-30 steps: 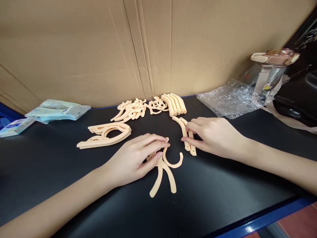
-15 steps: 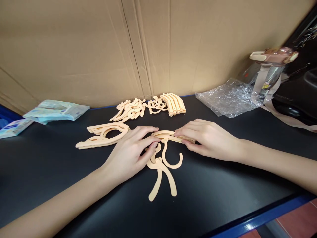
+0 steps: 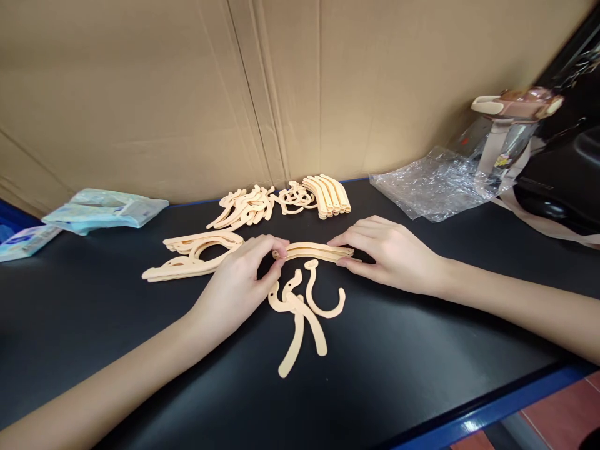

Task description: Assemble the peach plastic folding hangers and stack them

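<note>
So we've got a pair of curved strips (image 3: 314,249) bridging the gap between our hands, around mid-frame, bowing toward the top of the picture. Our left hand (image 3: 237,272) has thumb and fingertips pinched close on their left end. Our right hand (image 3: 387,256) is curled looser round the right end, fingers on the far side, thumb on the near one. Just below the strips, in the middle of the frame, lies a loose hook (image 3: 323,307), and left of that two crossed wavy pieces (image 3: 300,322) sit near our left thumb. The flat stack of hanger parts (image 3: 187,270), left of centre, is partly hidden by our left hand
</note>
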`<state>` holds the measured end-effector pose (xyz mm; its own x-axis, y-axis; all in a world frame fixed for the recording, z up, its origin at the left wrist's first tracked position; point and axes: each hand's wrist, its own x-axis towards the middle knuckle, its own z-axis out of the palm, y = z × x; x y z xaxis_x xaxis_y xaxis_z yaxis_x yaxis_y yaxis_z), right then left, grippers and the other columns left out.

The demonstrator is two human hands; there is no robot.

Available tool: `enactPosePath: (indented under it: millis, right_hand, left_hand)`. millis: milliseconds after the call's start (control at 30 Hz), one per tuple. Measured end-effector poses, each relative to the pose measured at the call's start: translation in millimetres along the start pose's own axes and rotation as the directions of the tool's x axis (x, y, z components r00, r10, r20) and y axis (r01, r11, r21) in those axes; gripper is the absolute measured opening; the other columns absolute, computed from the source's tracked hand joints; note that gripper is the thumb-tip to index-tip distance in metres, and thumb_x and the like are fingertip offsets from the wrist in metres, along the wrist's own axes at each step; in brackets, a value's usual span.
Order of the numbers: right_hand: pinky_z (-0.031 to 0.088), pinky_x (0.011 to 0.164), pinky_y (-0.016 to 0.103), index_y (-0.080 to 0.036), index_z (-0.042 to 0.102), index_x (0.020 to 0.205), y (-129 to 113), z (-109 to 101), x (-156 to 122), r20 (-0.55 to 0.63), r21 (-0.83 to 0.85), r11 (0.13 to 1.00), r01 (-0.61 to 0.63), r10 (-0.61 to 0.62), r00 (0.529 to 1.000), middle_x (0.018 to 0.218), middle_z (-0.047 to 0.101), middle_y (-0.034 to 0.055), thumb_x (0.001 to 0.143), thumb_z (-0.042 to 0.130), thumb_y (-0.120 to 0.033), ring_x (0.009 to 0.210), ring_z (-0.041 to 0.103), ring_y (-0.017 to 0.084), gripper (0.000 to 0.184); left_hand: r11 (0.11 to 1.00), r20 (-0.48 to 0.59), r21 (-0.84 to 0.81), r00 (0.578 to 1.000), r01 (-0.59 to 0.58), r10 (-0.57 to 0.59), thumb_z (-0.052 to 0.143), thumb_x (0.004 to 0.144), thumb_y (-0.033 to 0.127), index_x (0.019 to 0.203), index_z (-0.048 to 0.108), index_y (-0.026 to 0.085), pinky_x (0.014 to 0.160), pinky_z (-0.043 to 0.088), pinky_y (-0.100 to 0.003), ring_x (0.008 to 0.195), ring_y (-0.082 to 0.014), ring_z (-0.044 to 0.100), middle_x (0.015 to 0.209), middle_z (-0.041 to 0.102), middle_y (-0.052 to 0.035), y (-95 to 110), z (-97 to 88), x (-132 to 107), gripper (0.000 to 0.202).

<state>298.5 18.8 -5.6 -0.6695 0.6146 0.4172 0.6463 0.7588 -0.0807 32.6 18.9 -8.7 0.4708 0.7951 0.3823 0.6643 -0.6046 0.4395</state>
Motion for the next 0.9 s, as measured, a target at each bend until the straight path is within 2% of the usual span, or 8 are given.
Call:
enactPosePath:
  millis: [200, 567, 900]
  right_hand:
    - [0.043, 0.083, 0.032, -0.017, 0.067, 0.103, 4.8, 1.6, 1.6, -0.006, -0.043, 0.999, -0.014, 0.013, 1.0, 0.092, 0.072, 0.0043, 0.098, 0.054, -0.029, 0.086, 0.062, 0.018, 0.018]
    - [0.041, 0.078, 0.031, -0.015, 0.067, 0.094, 5.8, 4.9, 4.3, -0.019, -0.117, 0.993, -0.002, 0.0, 1.0, 0.087, 0.069, 0.0044, 0.1, 0.049, -0.027, 0.08, 0.06, 0.018, 0.022]
    - [0.041, 0.08, 0.031, -0.017, 0.065, 0.1, 7.0, 5.6, 5.2, 0.011, -0.007, 0.998, -0.059, 0.059, 0.998, 0.096, 0.07, 0.0049, 0.099, 0.052, -0.027, 0.086, 0.061, 0.018, 0.017]
  left_hand:
    - [0.999, 0.003, 0.008, 0.999, 0.035, -0.035, 0.049, 0.094, 0.026, 0.099, 0.056, 0.022, 0.083, 0.052, -0.037, 0.096, -0.0208, 0.066, 0.104, 0.07, -0.003, -0.4, 0.8, 0.1, 0.01]
    - [0.999, 0.009, 0.041, 1.0, 0.024, -0.024, 0.046, 0.093, 0.024, 0.091, 0.054, 0.023, 0.084, 0.053, -0.038, 0.099, -0.0218, 0.067, 0.108, 0.071, -0.0045, -1.1, 1.2, 1.7, 0.008]
    - [0.995, -0.008, 0.059, 0.997, 0.075, -0.075, 0.045, 0.096, 0.029, 0.094, 0.054, 0.023, 0.086, 0.054, -0.041, 0.102, -0.0243, 0.068, 0.109, 0.072, -0.0055, -1.8, 0.1, -0.4, 0.011]
